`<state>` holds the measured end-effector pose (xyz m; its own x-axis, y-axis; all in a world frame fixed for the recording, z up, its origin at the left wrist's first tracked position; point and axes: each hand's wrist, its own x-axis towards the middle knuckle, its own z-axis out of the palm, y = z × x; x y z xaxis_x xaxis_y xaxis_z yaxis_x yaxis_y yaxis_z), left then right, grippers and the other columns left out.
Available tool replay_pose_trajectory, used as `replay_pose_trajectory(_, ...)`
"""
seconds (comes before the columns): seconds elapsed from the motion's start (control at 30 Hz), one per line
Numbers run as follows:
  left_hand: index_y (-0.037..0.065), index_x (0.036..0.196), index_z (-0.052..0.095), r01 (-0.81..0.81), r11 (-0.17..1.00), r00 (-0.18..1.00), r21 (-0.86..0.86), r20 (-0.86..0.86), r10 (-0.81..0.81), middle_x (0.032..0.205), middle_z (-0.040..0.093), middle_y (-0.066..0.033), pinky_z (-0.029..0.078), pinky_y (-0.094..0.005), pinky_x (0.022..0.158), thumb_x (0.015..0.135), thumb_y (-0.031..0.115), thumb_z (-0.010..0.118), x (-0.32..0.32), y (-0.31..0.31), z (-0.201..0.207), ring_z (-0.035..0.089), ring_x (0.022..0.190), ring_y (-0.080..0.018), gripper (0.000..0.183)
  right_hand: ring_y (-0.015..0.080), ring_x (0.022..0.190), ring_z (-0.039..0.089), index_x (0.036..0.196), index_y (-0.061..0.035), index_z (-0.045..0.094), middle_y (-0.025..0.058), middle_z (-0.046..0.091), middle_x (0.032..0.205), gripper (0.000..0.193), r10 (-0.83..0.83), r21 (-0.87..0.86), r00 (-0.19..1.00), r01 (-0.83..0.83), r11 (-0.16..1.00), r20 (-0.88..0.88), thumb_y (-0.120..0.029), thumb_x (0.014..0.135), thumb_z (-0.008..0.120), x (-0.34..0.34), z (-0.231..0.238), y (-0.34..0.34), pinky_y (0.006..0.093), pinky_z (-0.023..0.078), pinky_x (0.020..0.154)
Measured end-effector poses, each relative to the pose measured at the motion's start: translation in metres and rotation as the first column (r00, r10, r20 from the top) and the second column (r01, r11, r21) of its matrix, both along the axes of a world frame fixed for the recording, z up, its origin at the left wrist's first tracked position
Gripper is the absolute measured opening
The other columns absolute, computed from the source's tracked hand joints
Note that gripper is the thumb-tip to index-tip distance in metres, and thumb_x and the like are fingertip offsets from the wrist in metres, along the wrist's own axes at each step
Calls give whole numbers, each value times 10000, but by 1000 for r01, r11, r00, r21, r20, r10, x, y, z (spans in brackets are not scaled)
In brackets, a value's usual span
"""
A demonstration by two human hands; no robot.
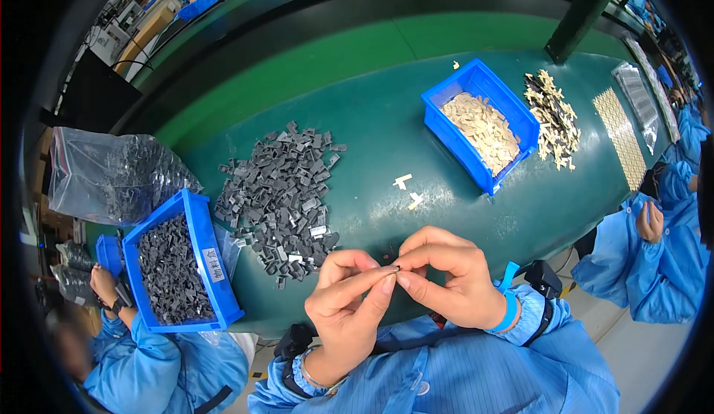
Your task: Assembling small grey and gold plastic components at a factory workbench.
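Fingers [361, 286] of left hand [348, 306] and right hand [455, 278] pinch one tiny part [397, 268]; two loose pale pieces [416, 202] lie beyond.

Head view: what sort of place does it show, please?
Probably a factory assembly workshop: a green worktable, a pile of small dark grey parts beside a blue bin, and nearby people in blue work jackets.
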<state>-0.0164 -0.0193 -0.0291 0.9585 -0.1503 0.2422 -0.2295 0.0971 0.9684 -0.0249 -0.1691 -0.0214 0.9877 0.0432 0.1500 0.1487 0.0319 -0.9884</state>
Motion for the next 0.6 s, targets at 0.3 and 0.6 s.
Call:
replay_pose_trajectory(0.3, -34, 824, 636, -181, 946, 982, -270, -99, 160, 941, 533, -125, 415, -279, 756, 760, 34, 632, 10, 24, 13, 505, 835, -180, 94, 248, 679, 556, 720, -28, 578, 96, 550, 747, 49, -185, -555, 832, 497, 667, 523, 0, 679, 574, 42, 26, -61, 325, 429, 612)
replay_pose_trajectory(0.6, 62, 810, 583, -560, 602, 653, 569, 750, -103, 868, 508, -79, 416, -372, 593, 556, -23, 701, 14, 70, 30, 516, 729, -239, 292, 274, 680, 536, 770, -31, 592, 101, 552, 742, 48, -51, -681, 687, 725, 100, 725, -22, 723, 589, 77, 22, -111, 352, 418, 621)
